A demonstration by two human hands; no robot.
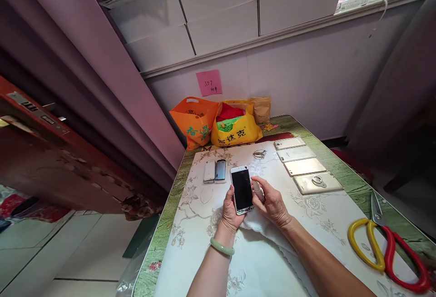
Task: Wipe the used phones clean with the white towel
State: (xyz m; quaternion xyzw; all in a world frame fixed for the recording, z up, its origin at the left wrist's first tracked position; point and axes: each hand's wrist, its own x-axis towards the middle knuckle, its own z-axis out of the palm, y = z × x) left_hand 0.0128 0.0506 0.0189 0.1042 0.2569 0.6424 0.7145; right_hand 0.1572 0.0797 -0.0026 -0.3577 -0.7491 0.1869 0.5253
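My left hand [232, 210] is closed round the lower end of a white smartphone [242, 190], its dark screen facing up. Close by the phone's right edge, my right hand [272, 201] grips a small white bottle [259, 191], partly covered by the fingers. Beneath both hands lies a white cloth [264, 229], spread towards me. Two small phones [210, 170] rest side by side left of the held phone. Over on the right, several pale and gold phones [304, 166] lie face down in a column; the nearest carries a ring holder [318, 180].
Large scissors [378, 224] with yellow and red handles lie at the right edge. An orange bag [195, 122] and a stuffed yellow bag [238, 124] stand against the wall behind. A small wiry item [259, 154] sits on the floral tablecloth [190, 233]. A wooden door [68, 165] is at left.
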